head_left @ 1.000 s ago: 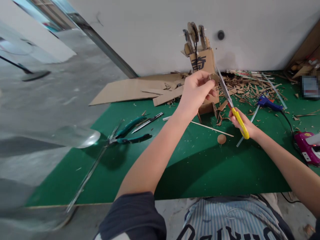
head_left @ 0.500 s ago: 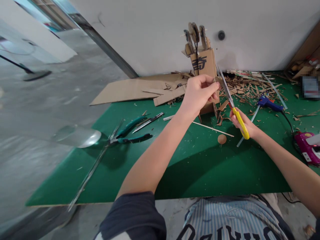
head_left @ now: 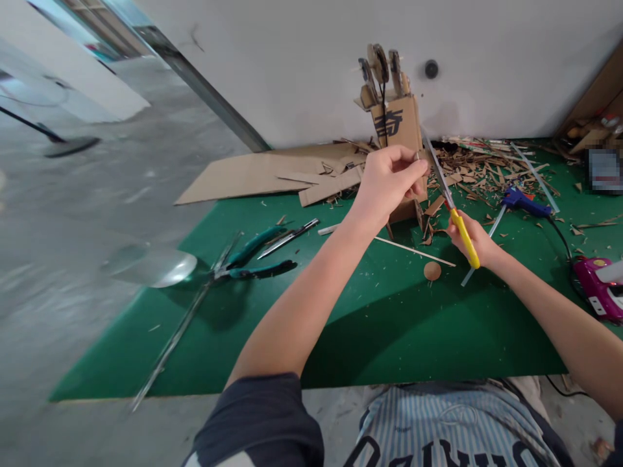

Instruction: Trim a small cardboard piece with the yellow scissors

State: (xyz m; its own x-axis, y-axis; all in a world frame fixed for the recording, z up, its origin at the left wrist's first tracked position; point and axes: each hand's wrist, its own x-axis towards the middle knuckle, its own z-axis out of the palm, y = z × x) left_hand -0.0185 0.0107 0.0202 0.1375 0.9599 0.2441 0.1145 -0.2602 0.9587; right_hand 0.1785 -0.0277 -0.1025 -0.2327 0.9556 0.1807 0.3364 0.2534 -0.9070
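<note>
My left hand is raised over the table, thumb and fingers pinched on a small cardboard piece that is mostly hidden by the fingertips. In my right hand is a pair of scissors with yellow handles, blades pointing up and to the left. The blades lie close beside my left fingertips; whether they touch the piece I cannot tell. Behind my hands stands a cardboard construction with round discs on top. A small cardboard disc rests on the table below my hands.
On the green table are pliers, a utility knife and a thin stick. Cardboard scraps pile along the wall. To the right lie a blue glue gun and a magenta device.
The scissors and my right hand have shifted slightly, the handles moving a little left and up. Less of the cardboard piece shows beyond my left fingertips. My left hand has barely moved.
</note>
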